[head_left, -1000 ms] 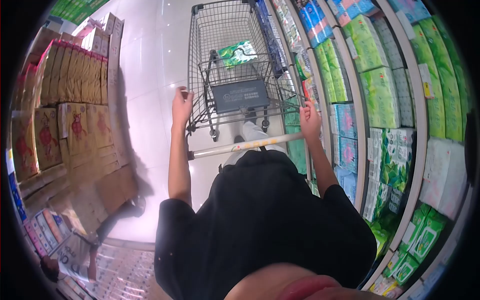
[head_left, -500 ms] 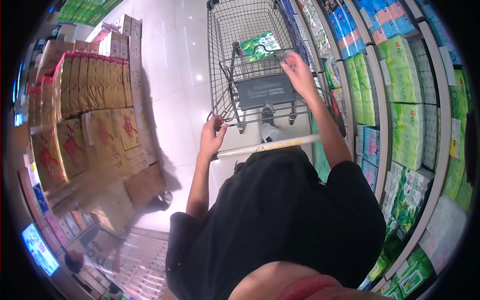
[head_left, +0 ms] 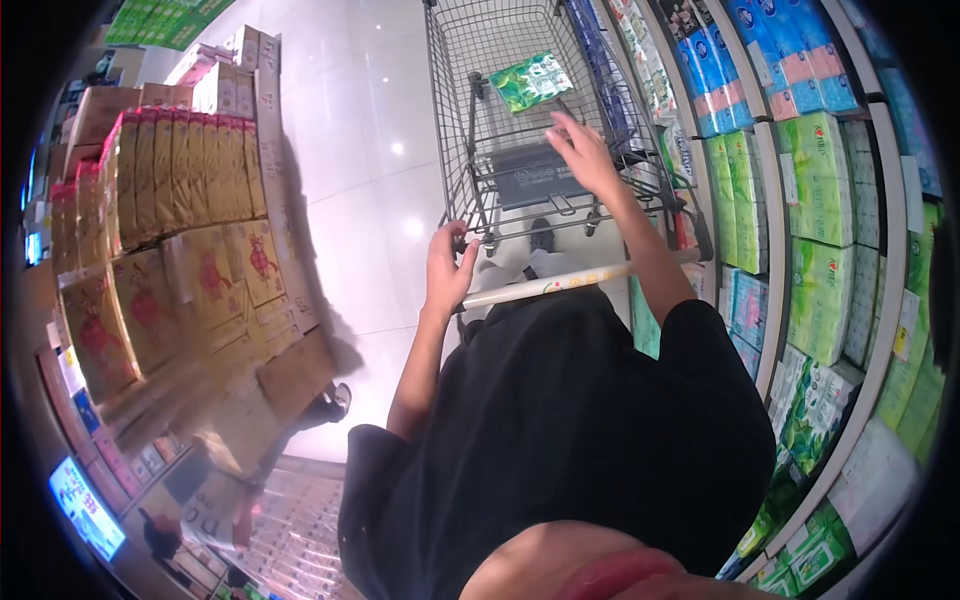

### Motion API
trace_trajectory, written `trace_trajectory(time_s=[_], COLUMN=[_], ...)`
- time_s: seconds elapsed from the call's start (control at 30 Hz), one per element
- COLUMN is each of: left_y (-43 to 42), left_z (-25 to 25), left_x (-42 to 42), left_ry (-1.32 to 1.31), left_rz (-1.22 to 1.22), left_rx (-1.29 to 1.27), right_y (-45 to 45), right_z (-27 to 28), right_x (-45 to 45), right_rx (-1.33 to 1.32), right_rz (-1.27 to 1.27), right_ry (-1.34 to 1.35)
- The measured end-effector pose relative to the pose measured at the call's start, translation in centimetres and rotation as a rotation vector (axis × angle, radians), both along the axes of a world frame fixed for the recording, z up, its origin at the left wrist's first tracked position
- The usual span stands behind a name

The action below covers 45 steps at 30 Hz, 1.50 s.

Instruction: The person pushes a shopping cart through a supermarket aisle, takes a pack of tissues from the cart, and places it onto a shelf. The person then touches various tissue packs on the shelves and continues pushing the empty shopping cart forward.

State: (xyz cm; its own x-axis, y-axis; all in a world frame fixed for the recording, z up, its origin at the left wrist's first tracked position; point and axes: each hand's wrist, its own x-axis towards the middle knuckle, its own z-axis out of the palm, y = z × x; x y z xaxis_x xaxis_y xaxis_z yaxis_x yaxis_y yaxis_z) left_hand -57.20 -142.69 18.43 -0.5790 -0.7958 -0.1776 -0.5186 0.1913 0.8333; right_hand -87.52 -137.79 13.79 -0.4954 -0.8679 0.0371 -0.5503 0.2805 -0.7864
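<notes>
A wire shopping cart (head_left: pixel 458 110) stands in front of me, with a green and white pack (head_left: pixel 530 82) lying in its basket. My left hand (head_left: pixel 450 268) is at the cart's left rear corner, thumb apart from the curled fingers, with no item seen in it. My right hand (head_left: pixel 583 156) is over the grey panel (head_left: pixel 520 178), fingers spread and empty, just below the pack. The pale push handle (head_left: pixel 570 280) crosses close to my body, and my right forearm passes over it.
Shelves of green tissue packs (head_left: pixel 818 180) and blue packs (head_left: pixel 705 75) line the right side. Gold packages (head_left: pixel 185 170) and cartons are stacked at left. At lower left are another person (head_left: pixel 215 515) and a lit screen (head_left: pixel 87 508).
My right hand has left the cart's right side and moved over the grey panel. The folding wire part near the pack has been lowered. My left hand has moved down to the rear corner.
</notes>
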Motion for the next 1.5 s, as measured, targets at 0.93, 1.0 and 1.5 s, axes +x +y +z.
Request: trace_trajectory(time_s=[0.93, 1.0, 1.5], left_y=[-5.9, -4.6, 8.5], left_z=[-6.1, -6.2, -5.9], left_x=[2.6, 3.6, 13.1], left_ry=[0.254, 0.248, 0.139], left_rz=[-0.996, -1.012, -1.532], left_rx=[0.213, 0.239, 0.446], right_y=[12.1, 13.6, 30.3], right_z=[0.1, 0.3, -0.2], right_x=[14.2, 15.3, 28.6], right_rx=[0.089, 0.105, -0.029], right_rz=[-0.676, -0.589, -0.823], right_ry=[0.225, 0.242, 0.142])
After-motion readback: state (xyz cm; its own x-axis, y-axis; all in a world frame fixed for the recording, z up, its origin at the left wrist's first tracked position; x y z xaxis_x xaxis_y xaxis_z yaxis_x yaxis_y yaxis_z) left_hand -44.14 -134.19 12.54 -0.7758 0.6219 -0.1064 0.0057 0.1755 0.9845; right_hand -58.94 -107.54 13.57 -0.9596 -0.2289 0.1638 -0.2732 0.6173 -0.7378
